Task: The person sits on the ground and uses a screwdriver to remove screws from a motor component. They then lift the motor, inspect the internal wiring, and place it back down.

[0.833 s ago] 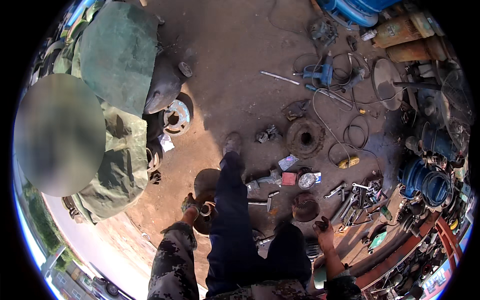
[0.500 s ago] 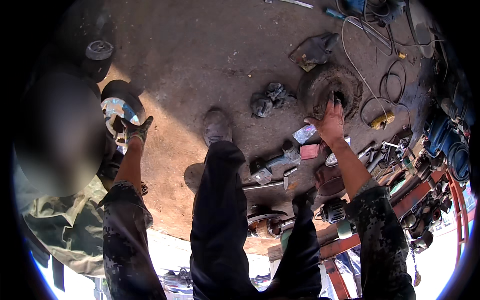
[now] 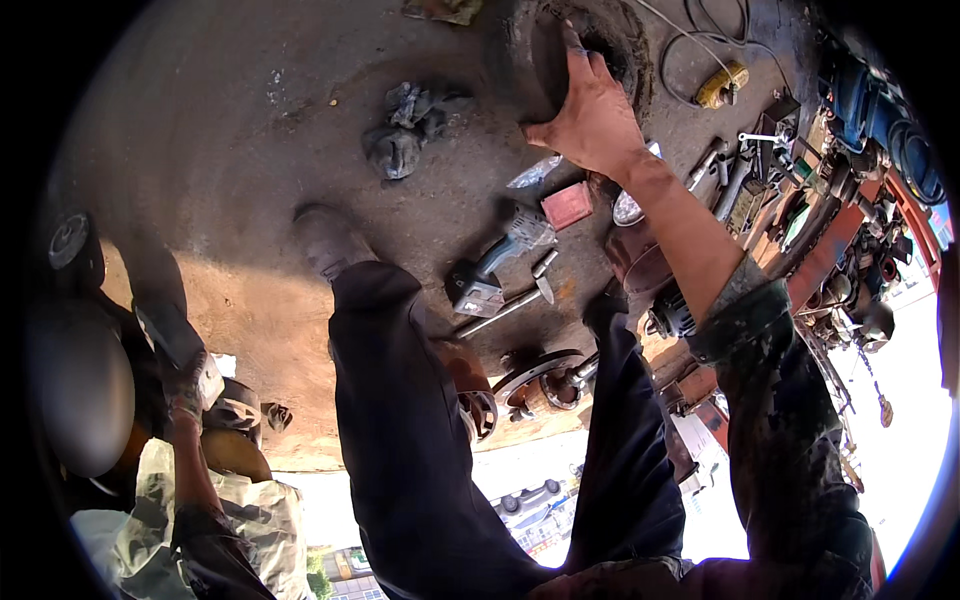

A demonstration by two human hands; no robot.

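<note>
My right hand [image 3: 595, 120] reaches to the far middle-right, thumb and fingers spread over a dirty, round metal drum [image 3: 520, 60] with a dark hole in its middle. The fingertips lie at the drum's inner edge. At the far left, my left hand [image 3: 184, 388] is closed beside a grey block-like piece [image 3: 170, 332] and a small whitish piece [image 3: 211, 382]. What its fingers hold is in shade and cannot be made out. Below that hand are a round metal part [image 3: 236, 408] and a tan cloth [image 3: 255, 515].
A cordless power tool [image 3: 500, 260], a hammer [image 3: 515, 300] and a red box [image 3: 567, 205] lie between my feet and the drum. A crumpled grey rag [image 3: 398, 135] is left of it. A yellow cable socket [image 3: 722, 85] and loose tools with a wrench [image 3: 762, 137] lie to the right.
The view has shifted, moving the floor things left and up in the picture. My left hand has gone from spread fingers to a closed grip. My right hand stays at the drum.
</note>
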